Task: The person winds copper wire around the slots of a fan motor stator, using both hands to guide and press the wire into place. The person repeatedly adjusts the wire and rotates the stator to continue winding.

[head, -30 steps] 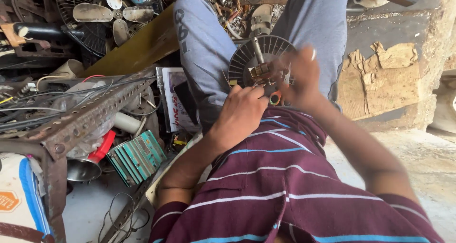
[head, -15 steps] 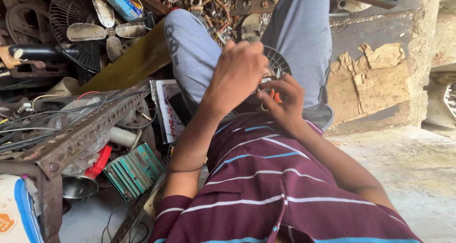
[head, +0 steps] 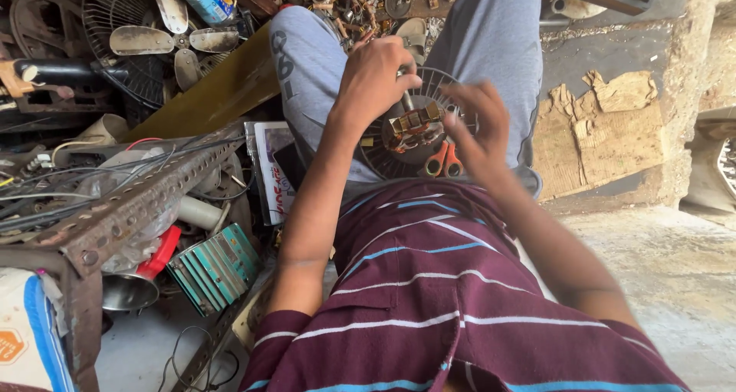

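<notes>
Motor: fan motor (head: 414, 135) lies on the lap, windings bare, housing still on.
Left hand (head: 376, 74): closed on the shaft above the motor.
Right hand (head: 475, 127): open, fingers spread, just right of the motor.
Pliers: orange-handled pliers (head: 441, 162) rest below the motor, unused.

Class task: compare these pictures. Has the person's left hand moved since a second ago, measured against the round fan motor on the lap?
Yes. The left hand has moved up from the near side of the fan motor to its top, by the shaft.

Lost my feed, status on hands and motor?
Left hand gripping motor shaft. Right hand open, beside fan motor on lap. Orange-handled pliers lying at motor's edge.
</notes>
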